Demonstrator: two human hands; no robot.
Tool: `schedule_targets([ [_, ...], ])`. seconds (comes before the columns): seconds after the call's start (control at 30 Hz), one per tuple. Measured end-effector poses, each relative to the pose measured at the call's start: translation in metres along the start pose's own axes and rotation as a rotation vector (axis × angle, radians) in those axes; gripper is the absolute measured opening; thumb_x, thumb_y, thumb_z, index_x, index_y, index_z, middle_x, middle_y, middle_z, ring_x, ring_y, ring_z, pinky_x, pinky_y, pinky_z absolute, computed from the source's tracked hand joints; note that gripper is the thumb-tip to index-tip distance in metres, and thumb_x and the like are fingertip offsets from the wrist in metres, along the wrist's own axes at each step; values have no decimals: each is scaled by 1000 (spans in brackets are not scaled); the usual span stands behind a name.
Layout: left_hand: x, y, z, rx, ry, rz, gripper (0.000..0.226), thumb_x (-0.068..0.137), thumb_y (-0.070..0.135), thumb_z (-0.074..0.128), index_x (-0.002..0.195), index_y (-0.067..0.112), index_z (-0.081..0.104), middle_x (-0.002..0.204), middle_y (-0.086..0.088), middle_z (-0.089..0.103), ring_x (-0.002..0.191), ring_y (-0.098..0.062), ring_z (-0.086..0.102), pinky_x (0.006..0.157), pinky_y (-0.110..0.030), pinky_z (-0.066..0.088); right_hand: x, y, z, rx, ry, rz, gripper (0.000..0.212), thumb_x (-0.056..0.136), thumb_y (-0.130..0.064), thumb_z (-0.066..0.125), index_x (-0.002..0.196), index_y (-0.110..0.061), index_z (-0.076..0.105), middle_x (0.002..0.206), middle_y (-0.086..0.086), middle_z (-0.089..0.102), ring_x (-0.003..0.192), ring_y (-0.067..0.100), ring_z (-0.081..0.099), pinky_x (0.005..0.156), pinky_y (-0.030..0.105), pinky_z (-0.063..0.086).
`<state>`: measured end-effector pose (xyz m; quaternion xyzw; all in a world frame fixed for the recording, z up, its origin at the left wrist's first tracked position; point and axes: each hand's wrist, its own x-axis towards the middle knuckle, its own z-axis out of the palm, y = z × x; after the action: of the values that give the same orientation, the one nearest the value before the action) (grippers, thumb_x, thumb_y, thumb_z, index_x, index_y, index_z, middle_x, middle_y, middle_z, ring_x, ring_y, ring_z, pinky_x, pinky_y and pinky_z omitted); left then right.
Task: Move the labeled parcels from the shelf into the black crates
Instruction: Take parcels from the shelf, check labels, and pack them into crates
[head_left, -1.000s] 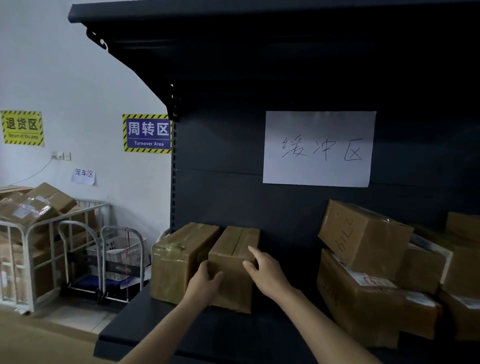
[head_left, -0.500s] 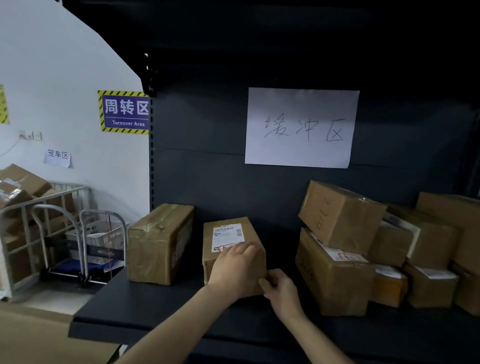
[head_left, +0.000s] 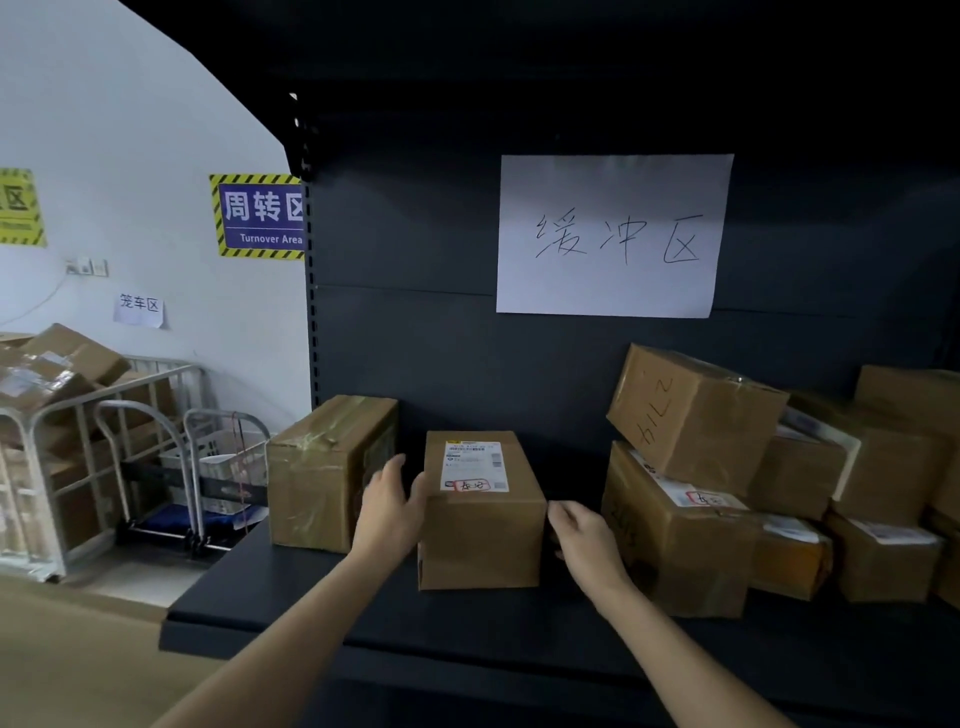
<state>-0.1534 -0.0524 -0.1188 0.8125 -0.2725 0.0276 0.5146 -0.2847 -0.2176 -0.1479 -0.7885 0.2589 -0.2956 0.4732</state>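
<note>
Head view is showing the labeled parcel (head_left: 480, 540) sitting mid-way along the shelf (head_left: 467, 629) with its label (head_left: 474, 466) facing up, probably for reading, between a plain box (head_left: 322, 478) at its 9 o'clock and a heap (head_left: 696, 415) at 3 o'clock. The left hand (head_left: 387, 512) is pressing flat, fingers straight, on its 9 o'clock side. The right hand (head_left: 587, 540) is touching its 3 o'clock edge with bent fingers, grip unclear, seemingly bracketing it for lifting.

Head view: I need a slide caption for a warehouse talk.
Left hand and right hand flank a labeled parcel on the shelf, between a taped box and a stack.
</note>
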Motion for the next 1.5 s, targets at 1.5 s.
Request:
schedule_targets([
  [1.5, 37, -18, -80, 728, 142, -52, 99, 71, 70, 56, 146, 19, 16, 156, -18, 9, 144, -36, 6, 114, -49, 13, -34, 1, 2, -366, 89, -230, 70, 86, -36, 61, 144, -16, 28, 144, 1, 36, 130, 14, 39, 101, 28, 40],
])
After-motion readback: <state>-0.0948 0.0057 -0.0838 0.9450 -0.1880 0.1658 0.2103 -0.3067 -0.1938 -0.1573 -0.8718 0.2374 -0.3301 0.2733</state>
